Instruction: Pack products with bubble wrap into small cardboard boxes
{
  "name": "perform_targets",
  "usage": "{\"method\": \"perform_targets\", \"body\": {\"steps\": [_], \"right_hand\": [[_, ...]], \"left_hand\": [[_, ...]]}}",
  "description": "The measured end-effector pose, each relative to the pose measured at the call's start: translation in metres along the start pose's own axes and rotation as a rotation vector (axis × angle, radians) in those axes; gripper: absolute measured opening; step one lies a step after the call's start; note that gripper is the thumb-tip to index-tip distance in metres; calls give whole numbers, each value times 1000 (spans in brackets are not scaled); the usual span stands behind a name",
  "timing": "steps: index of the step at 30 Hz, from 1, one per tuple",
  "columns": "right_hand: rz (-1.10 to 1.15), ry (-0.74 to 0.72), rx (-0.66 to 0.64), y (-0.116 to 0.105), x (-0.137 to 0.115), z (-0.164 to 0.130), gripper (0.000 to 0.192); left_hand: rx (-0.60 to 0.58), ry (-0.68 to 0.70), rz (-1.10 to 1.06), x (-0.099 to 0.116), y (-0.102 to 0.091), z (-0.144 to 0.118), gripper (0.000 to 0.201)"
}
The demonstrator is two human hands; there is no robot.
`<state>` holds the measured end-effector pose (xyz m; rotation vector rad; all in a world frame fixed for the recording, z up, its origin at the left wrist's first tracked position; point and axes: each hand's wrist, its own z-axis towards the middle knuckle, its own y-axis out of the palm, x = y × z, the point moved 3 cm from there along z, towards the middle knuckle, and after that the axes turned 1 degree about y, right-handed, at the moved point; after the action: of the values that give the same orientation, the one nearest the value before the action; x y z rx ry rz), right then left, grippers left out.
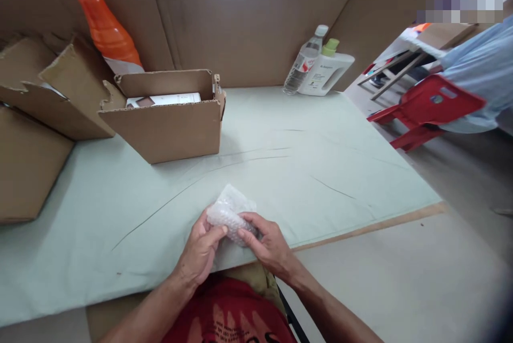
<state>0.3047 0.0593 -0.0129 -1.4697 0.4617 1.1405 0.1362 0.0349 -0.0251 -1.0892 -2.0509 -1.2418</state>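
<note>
Clear bubble wrap (230, 212); matt cardboard box (168, 126); smooth pale table cover (304, 166).

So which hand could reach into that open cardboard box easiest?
Probably the left hand. Both hands hold the bubble wrap bundle, but the open box sits up and to the left, on the left hand's side; the right hand would have to cross over.

The surface (304, 172) is covered with a pale green sheet, marked by a few thin dark lines. An open cardboard box (168, 121) stands near its far left edge, more cardboard (28, 166) at the left edge. A clear bottle (304, 62) and white jug (326, 73) stand touching at the far right corner.
</note>
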Motion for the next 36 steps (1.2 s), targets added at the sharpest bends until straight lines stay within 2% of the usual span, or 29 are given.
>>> {"method": "perform_targets", "body": {"steps": [2,5,7,8,10,13,15,17,19,22,24,25,26,29,31,33,34,36], "right_hand": [[-26,-67,36,-7,-7,0,23],[-71,-60,148,-29,-8,9,41],[-5,-11,85,-35,-7,18,48],[36,-3,33,-33,-7,22,42],[71,-34,-5,-23,-13,26,19],[31,-138,129,1,-25,25,11],[41,-203,196,18,-32,22,18],[102,-216,200,29,-35,21,38],[184,-132,173,32,-32,24,50],[358,137,112,28,-23,31,43],[495,264,74,23,-19,36,40],[551,288,59,21,-19,38,41],[586,294,46,19,-19,40,43],[585,267,-45,13,-22,46,44],[569,232,-170,7,-26,54,49],[503,148,-289,-2,-35,64,54],[423,87,-330,-8,-41,70,50],[194,-48,-375,-22,-59,83,30]], "left_hand": [[41,-7,-63,-7,-1,-1,66],[14,-4,-63,-8,-5,-5,69],[-36,39,51,-3,-8,-9,63],[-50,84,161,1,-9,-10,56],[-24,251,452,12,-11,-11,37],[135,645,833,30,-11,-10,17],[234,864,958,36,-9,-10,16],[296,984,1025,36,-6,-13,24],[266,1040,1072,31,-1,-19,38],[94,1107,1110,25,3,-31,55],[84,1085,1090,29,-3,-34,61],[97,1024,1058,33,-8,-33,62],[83,915,1015,36,-13,-29,61],[-82,499,862,46,-23,-13,45],[-127,358,819,53,-25,-8,33],[-115,356,830,63,-25,-7,28],[-121,375,843,68,-25,-8,27],[-169,417,857,78,-25,-8,25]]}}
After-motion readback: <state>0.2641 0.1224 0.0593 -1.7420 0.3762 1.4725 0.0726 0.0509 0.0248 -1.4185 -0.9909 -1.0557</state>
